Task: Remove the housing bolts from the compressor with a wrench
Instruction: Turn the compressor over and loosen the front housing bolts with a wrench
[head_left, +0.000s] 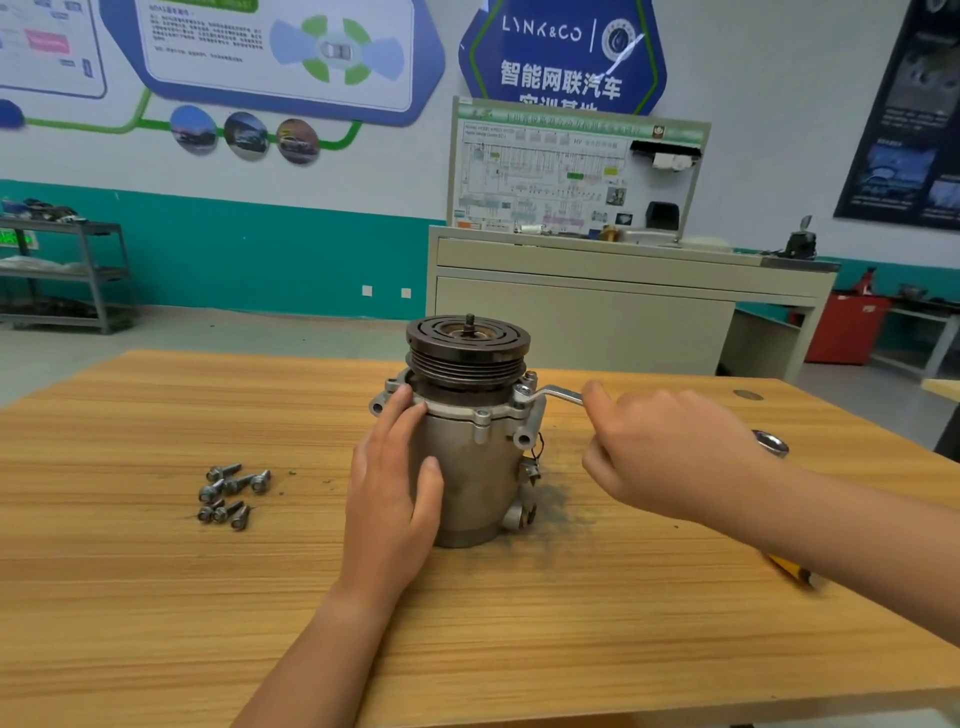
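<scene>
Compressor (478, 467) stands upright on a wooden table (156, 597), its dark grooved pulley (467, 343) on top. Against its left side lies the left hand (389, 499), palm flat on the metal body, fingers straight and reaching up to the flange, thumb across the front; it presses and grasps nothing. To the compressor's right, the right hand (670, 452) has its fingers curled tightly round the handle of a wrench (556, 397), whose ring end sits on a bolt (524, 391) at the right edge of the flange. A second bolt (483, 414) sits in the flange at the front. Well to the compressor's left lies a cluster of loose bolts (231, 491). Dark grime (561, 504) smudges the wood just right of its base.
</scene>
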